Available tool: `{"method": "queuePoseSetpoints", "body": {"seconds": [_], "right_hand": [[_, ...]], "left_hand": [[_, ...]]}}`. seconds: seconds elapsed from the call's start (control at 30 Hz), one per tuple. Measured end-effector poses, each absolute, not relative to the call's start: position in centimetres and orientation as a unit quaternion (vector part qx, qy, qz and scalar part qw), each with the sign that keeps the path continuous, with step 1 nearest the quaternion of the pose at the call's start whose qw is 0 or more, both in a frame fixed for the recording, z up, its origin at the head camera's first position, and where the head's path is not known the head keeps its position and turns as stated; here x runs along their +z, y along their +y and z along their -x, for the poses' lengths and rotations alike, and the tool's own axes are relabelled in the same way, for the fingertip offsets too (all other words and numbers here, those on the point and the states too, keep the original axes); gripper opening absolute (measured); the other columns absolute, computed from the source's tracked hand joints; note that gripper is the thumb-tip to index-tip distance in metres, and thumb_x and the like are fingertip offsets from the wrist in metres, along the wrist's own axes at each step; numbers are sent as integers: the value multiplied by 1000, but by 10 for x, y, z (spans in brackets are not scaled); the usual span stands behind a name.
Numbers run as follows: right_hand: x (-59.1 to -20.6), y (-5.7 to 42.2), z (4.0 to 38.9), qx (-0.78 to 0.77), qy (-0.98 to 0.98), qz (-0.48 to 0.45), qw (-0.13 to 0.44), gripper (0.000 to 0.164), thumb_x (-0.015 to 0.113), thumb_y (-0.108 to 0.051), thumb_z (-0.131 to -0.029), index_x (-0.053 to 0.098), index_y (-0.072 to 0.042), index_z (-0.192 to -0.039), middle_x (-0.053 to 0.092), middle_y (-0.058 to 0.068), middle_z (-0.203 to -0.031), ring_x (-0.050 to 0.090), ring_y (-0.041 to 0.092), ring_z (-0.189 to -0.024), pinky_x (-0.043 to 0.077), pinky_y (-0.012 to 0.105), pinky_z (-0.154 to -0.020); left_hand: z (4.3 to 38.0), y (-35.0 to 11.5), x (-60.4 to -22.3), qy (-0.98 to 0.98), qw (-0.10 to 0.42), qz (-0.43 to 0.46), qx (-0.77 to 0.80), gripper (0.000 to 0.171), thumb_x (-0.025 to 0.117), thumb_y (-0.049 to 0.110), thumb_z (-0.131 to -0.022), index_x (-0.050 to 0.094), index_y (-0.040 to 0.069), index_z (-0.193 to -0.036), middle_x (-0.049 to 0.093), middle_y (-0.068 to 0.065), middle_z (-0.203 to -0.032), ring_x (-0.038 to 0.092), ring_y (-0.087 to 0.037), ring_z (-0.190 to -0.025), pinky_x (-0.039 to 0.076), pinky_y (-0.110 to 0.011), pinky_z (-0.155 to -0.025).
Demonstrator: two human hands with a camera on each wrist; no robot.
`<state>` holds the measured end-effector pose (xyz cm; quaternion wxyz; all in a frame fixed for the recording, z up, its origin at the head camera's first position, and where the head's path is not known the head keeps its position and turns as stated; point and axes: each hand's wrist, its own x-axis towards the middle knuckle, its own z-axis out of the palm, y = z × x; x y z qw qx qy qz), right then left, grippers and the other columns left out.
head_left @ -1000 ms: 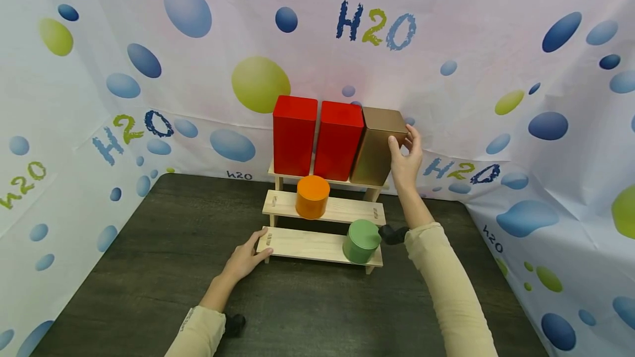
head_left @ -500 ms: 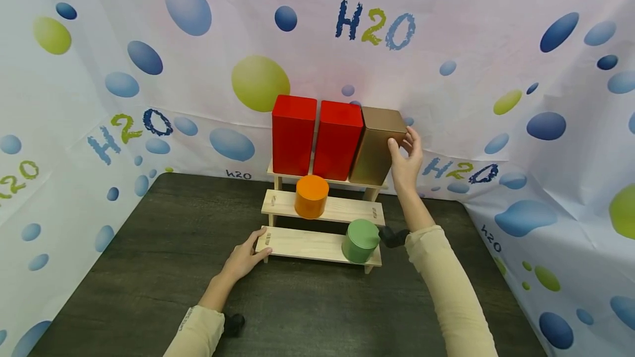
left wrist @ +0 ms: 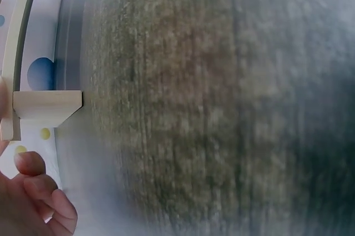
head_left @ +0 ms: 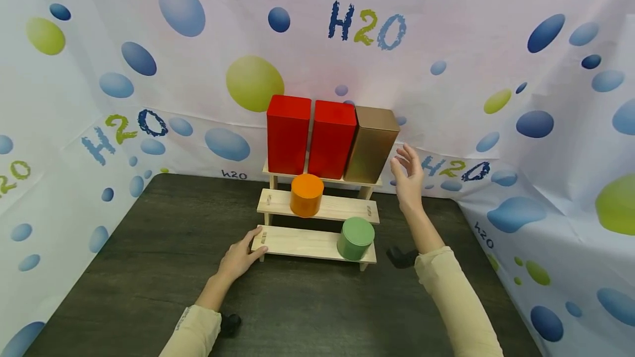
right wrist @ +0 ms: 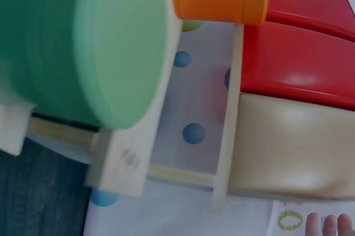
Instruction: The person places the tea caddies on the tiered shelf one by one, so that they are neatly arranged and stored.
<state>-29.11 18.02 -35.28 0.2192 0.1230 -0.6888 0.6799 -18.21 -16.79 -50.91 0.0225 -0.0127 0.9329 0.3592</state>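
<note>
A three-step wooden shelf (head_left: 300, 242) stands on the dark table. My left hand (head_left: 237, 260) holds the left end of its lowest step, thumb at the front edge; in the left wrist view the fingers (left wrist: 40, 187) curl below the plank. On the top step a gold box (head_left: 372, 145) leans at the right, beside two upright red boxes, a middle one (head_left: 333, 139) and a left one (head_left: 289, 135). Just right of the gold box, apart from it, my right hand (head_left: 409, 183) is held up with loosely bent fingers and nothing in them.
An orange round tin (head_left: 306, 196) sits on the middle step, left of centre. The lowest step bears a green round tin (head_left: 355, 239) at its right end. Behind the dark tabletop (head_left: 307, 307) hangs a white backdrop (head_left: 198, 87) with coloured dots.
My right hand has let go of the gold box's upper right edge and moved down and slightly away from it. The left hand keeps its hold on the shelf.
</note>
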Motion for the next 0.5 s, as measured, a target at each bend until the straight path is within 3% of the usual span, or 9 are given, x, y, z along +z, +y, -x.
{"method": "queuePoseSetpoints", "body": {"seconds": [0.1,0.2,0.33,0.5], "right_hand": [[-358,185,282,680,-694,-114,209,44,47,-6,-95,35,0,-136,42,17,-130,43,17,-112,42,21,-85],[-364,189,274,671,-710,-103,188,44,45,-10,-96,34,-1,-138,40,17,-131,41,22,-117,41,21,-85],[-373,195,263,644,-742,-99,157,44,42,-13,-98,33,-1,-139,40,18,-134,43,17,-116,41,15,-83],[-385,205,250,586,-797,-83,118,42,42,-10,-98,35,2,-137,41,19,-134,45,8,-108,39,16,-84]], "left_hand": [[183,-169,-507,942,17,13,336,63,59,43,-86,38,17,-139,59,-22,-105,58,-31,-75,40,-37,-52],[183,-173,-505,951,17,15,309,63,57,48,-86,39,18,-138,54,-27,-118,58,-41,-89,44,-44,-56],[182,-179,-500,963,12,9,268,62,57,48,-85,42,18,-137,55,-26,-115,57,-42,-90,45,-47,-58],[177,-186,-495,976,-7,-12,219,56,61,43,-84,47,17,-132,55,-17,-94,53,-28,-69,40,-36,-48]]}}
